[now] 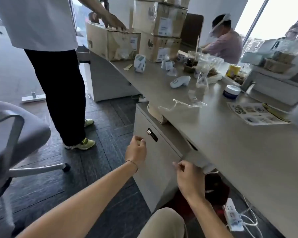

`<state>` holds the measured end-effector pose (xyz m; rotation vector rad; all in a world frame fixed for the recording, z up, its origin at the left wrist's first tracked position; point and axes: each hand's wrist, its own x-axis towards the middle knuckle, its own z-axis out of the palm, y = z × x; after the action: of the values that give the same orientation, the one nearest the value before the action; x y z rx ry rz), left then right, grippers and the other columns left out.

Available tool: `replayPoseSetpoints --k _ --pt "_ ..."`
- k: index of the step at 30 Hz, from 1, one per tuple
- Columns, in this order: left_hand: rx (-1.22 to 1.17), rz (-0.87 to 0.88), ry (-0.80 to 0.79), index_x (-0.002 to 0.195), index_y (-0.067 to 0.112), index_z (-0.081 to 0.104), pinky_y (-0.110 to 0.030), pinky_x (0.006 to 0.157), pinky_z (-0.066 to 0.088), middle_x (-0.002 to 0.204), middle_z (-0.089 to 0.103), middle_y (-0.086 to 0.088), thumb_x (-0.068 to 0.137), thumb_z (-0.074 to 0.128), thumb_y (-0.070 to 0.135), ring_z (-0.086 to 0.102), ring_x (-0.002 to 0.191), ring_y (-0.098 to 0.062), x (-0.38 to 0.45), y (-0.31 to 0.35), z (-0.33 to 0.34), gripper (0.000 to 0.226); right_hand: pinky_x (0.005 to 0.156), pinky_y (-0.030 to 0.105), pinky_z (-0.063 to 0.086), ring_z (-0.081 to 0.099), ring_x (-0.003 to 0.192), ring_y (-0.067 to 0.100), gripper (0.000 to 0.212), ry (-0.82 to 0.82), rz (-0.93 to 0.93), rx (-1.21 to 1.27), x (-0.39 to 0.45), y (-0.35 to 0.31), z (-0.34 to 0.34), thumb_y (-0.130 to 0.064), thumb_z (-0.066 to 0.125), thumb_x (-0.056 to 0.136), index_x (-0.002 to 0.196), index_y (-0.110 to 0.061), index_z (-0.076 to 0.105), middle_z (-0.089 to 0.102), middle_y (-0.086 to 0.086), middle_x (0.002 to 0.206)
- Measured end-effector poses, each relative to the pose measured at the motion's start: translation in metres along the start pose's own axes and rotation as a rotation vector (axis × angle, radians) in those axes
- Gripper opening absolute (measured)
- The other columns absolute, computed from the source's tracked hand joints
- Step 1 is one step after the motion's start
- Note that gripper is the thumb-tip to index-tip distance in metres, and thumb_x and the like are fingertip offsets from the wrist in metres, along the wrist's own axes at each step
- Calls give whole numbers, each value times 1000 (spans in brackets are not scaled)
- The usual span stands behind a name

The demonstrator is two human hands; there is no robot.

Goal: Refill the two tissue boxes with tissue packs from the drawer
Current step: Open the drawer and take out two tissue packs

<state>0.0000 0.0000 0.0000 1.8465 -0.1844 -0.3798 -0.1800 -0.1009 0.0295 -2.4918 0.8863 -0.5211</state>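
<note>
Reaching toward the cabinet (155,162) under the desk (239,152), we hold the left hand (136,150) loosely curled and empty near the lock (152,134); the right hand (189,177), half-closed and empty, sits at the near corner.

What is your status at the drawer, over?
Left hand empty, near lock. Right hand empty at pale grey drawer cabinet corner. Cabinet shut. No tissue packs visible.

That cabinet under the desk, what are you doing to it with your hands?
A person is crouched in front of the white cabinet under the desk. The left hand hovers just below the keyhole, fingers loosely curled and holding nothing. The right hand is at the cabinet's front corner, also without anything in it. The cabinet front looks shut, and no tissue packs are visible yet. Another person stands nearby, handling a cardboard box.
</note>
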Motion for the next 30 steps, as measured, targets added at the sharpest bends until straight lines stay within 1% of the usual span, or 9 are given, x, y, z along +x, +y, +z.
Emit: replayPoseSetpoints --k 4,9,12,15,18,21,24,26,30 --pt "-18 -104 -63 92 28 54 -54 88 58 95 67 -9 98 43 49 67 92 -33 36 0 16 24 54 30 39 68 68 13 38 7 24 -198 9 7 4 -50 52 99 86 -20 73 74 -4 73" --pt "-20 -133 -50 90 26 50 -54 88 57 93 65 -9 96 39 56 66 93 -35 66 8 36 32 62 31 45 71 78 17 46 -5 31 -362 20 12 4 -59 45 98 87 -22 72 75 -3 82" --pt "69 -116 -3 96 18 50 -40 80 48 88 59 -4 105 38 42 60 91 -30 69 13 40 29 60 30 50 70 70 14 44 20 -7 -392 24 17 3 -60 49 96 81 -24 69 73 -5 75" --pt "90 -72 -5 96 14 52 -38 73 45 86 58 -4 107 35 36 57 83 -26 79 6 47 30 55 29 44 67 62 14 38 24 -52 -319 29 19 4 -51 57 96 75 -22 69 71 -4 67" --pt "26 -55 5 96 8 49 -30 57 36 83 52 -4 109 34 25 47 69 -14 78 8 50 26 54 30 52 64 57 10 34 42 -67 -243 30 24 9 -46 62 95 73 -21 70 70 -7 64" --pt "14 -52 5 97 8 51 -26 55 32 83 52 -2 109 36 25 48 70 -13 75 9 49 26 56 34 55 62 55 9 33 45 -57 -186 29 27 11 -43 64 94 70 -21 68 68 -8 62" --pt "-29 -74 14 86 15 49 -30 57 37 88 58 -9 108 36 27 55 79 -24 73 8 44 28 55 33 53 57 50 4 34 34 -84 -130 27 27 11 -42 66 93 64 -25 63 60 -12 54" --pt "-58 -91 56 83 11 48 -34 61 38 87 56 -10 105 36 23 53 80 -26 67 5 35 28 51 28 49 55 50 1 34 14 -133 -88 21 21 14 -41 67 92 63 -26 62 57 -13 53" --pt "-90 -94 87 83 7 50 -49 71 50 87 62 -22 95 38 29 57 78 -33 59 -19 1 28 50 32 47 54 52 9 38 -51 -192 -83 2 -2 23 -43 66 89 60 -21 55 56 -8 55"
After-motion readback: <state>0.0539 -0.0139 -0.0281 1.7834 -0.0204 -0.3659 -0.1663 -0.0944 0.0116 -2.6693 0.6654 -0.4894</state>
